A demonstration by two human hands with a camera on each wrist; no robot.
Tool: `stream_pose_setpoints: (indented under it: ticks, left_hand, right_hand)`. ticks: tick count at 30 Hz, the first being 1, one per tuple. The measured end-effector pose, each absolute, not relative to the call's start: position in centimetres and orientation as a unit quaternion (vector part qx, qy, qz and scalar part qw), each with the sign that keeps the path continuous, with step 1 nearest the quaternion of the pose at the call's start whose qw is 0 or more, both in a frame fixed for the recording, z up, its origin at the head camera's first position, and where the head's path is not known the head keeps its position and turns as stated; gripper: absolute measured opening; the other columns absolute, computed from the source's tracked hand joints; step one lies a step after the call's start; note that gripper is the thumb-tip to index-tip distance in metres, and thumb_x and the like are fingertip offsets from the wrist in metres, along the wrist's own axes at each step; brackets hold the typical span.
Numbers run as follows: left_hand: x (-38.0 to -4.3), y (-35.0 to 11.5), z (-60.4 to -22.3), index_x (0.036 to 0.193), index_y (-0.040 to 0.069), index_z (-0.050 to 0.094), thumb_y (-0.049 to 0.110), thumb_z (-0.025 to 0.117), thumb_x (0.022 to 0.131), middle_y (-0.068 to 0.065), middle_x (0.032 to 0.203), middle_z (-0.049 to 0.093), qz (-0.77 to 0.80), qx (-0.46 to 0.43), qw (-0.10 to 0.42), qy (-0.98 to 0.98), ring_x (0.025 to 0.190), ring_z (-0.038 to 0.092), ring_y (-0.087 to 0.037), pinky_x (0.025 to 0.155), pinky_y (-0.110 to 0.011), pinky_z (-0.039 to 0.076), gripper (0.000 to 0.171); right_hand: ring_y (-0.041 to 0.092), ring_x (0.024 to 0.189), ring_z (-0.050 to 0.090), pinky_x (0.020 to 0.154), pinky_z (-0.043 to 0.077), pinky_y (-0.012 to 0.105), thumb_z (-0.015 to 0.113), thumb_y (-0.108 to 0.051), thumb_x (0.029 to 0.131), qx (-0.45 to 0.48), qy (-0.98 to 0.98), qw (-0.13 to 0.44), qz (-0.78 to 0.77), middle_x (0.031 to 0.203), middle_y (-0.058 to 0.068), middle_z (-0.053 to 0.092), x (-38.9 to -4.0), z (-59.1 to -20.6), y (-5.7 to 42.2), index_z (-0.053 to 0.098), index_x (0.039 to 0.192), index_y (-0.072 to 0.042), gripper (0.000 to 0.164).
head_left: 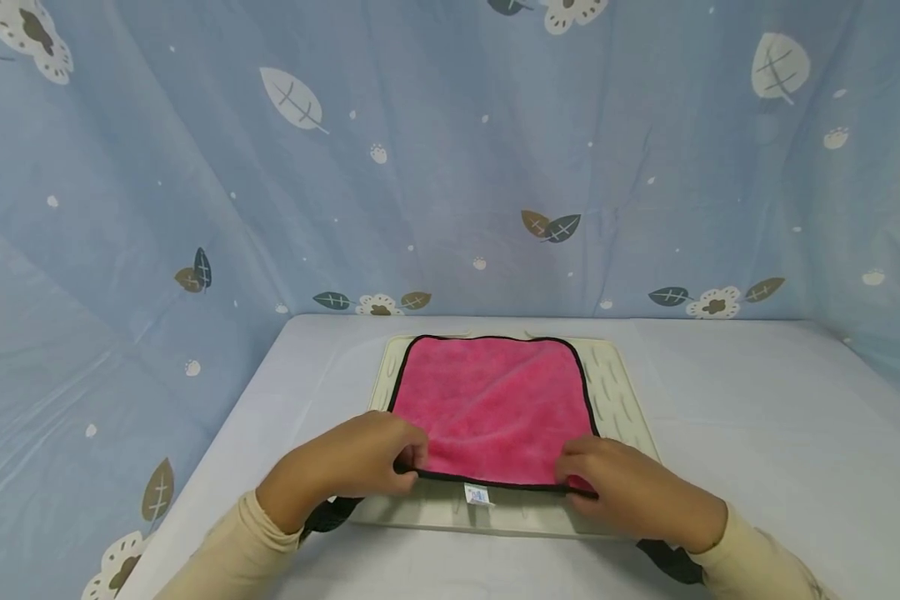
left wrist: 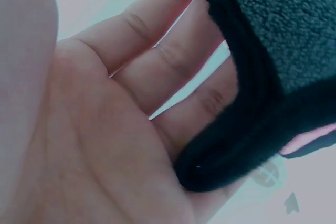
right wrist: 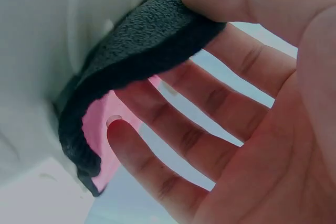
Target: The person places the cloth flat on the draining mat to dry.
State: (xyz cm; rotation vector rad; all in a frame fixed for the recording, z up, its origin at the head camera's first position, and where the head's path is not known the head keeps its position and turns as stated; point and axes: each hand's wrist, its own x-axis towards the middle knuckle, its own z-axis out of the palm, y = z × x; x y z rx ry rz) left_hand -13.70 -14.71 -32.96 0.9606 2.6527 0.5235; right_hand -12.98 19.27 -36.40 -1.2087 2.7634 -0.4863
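A pink cloth (head_left: 495,400) with a black edge lies spread over a cream ridged board (head_left: 619,396). Its underside (right wrist: 149,32) looks dark grey and looped in the wrist views. My left hand (head_left: 371,454) pinches the near edge at its left end; in the left wrist view the black-trimmed corner (left wrist: 226,145) hangs across the fingers. Toward the right end of that same edge, my right hand (head_left: 622,483) grips the cloth, its thumb on the grey side and fingers beneath. A small white label (head_left: 477,494) hangs from the edge between both hands.
The board rests on a white-covered table (head_left: 735,400). Behind and at the left, a blue curtain (head_left: 450,167) printed with leaves and flowers hangs down to the table's edges. Dark straps (head_left: 671,561) show under both wrists.
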Motion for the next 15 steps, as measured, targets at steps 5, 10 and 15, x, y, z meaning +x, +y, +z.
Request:
stream_pose_setpoints:
  ticks: [5, 10, 15]
  left_hand:
    - [-12.8, -15.5, -33.1, 0.084, 0.025, 0.065, 0.007, 0.072, 0.083, 0.019, 0.079, 0.06, 0.17, 0.325, 0.144, 0.919, 0.074, 0.054, 0.001, 0.071, -0.023, 0.048, 0.019]
    - [-12.0, -16.4, -33.6, 0.088, 0.027, 0.067, 0.005, 0.072, 0.083, 0.021, 0.081, 0.061, 0.166, 0.324, 0.144, 0.92, 0.074, 0.054, 0.003, 0.072, -0.023, 0.049, 0.022]
    - [-11.6, -17.0, -33.9, 0.088, 0.028, 0.069, 0.006, 0.073, 0.083, 0.025, 0.077, 0.058, 0.157, 0.328, 0.122, 0.924, 0.069, 0.052, 0.004, 0.077, -0.031, 0.046, 0.023]
  right_hand:
    - [-0.002, 0.082, 0.054, 0.073, 0.053, 0.027, 0.076, -0.008, 0.083, -0.389, 0.903, 0.059, -0.172, 0.087, -0.018, 0.062, -13.2, -35.7, 19.4, 0.07, 0.089, -0.022, 0.017]
    - [-0.004, 0.081, 0.054, 0.072, 0.053, 0.027, 0.075, -0.008, 0.084, -0.381, 0.904, 0.079, -0.177, 0.088, -0.018, 0.063, -13.4, -35.5, 19.6, 0.069, 0.09, -0.022, 0.017]
    - [-0.005, 0.079, 0.053, 0.07, 0.052, 0.026, 0.075, -0.009, 0.085, -0.383, 0.902, 0.089, -0.178, 0.086, -0.02, 0.061, -13.2, -35.3, 19.9, 0.069, 0.091, -0.023, 0.016]
